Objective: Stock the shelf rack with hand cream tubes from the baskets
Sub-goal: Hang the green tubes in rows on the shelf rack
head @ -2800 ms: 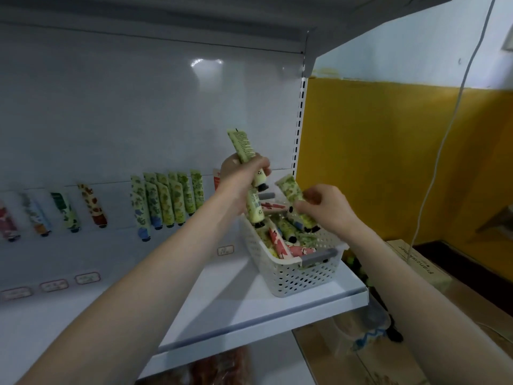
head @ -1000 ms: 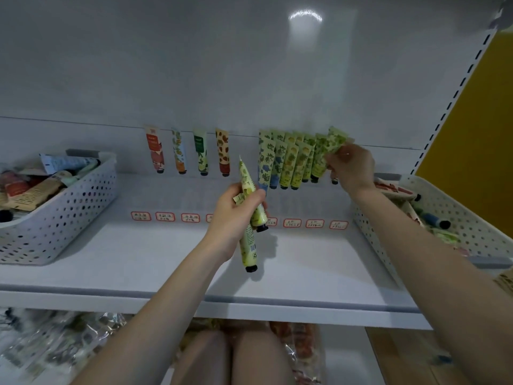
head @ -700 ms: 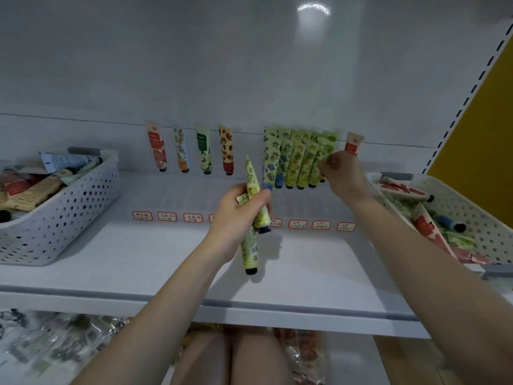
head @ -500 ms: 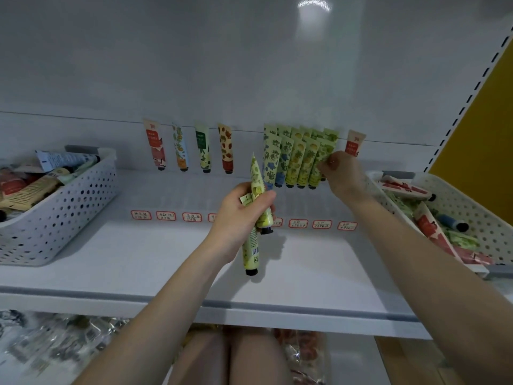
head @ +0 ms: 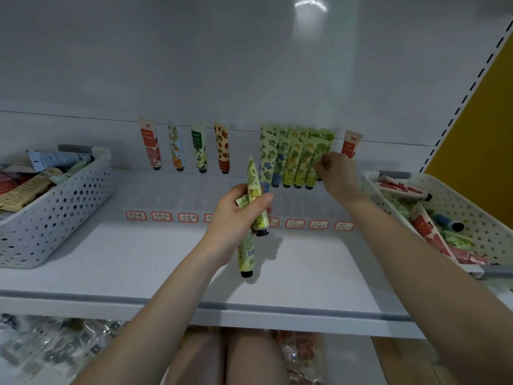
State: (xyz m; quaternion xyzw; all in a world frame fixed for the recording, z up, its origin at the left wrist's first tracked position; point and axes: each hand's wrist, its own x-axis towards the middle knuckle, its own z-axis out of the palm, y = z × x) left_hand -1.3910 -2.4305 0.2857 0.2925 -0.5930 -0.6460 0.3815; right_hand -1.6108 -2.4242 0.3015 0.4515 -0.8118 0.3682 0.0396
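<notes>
My left hand point(head: 236, 215) grips two yellow-green hand cream tubes point(head: 254, 187) over the middle of the white shelf point(head: 138, 262); one points up, the other hangs down with its black cap low. My right hand point(head: 337, 175) pinches a green patterned tube point(head: 320, 151) at the right end of a packed row of green and yellow tubes point(head: 288, 157) standing against the back wall. Left of that row stand several single tubes point(head: 200, 148). A red and cream tube point(head: 351, 143) stands just right of my right hand.
A white perforated basket point(head: 63, 201) with assorted tubes sits at the shelf's left end, and another basket point(head: 472, 218) with red and green tubes at the right end. Small red-framed labels point(head: 161, 216) line the shelf. Plastic-wrapped goods lie on the level below.
My right hand carried a green tube from the right basket to the row's right end and lowered slightly there. My left hand, with its two tubes, moved from the basket to mid-shelf.
</notes>
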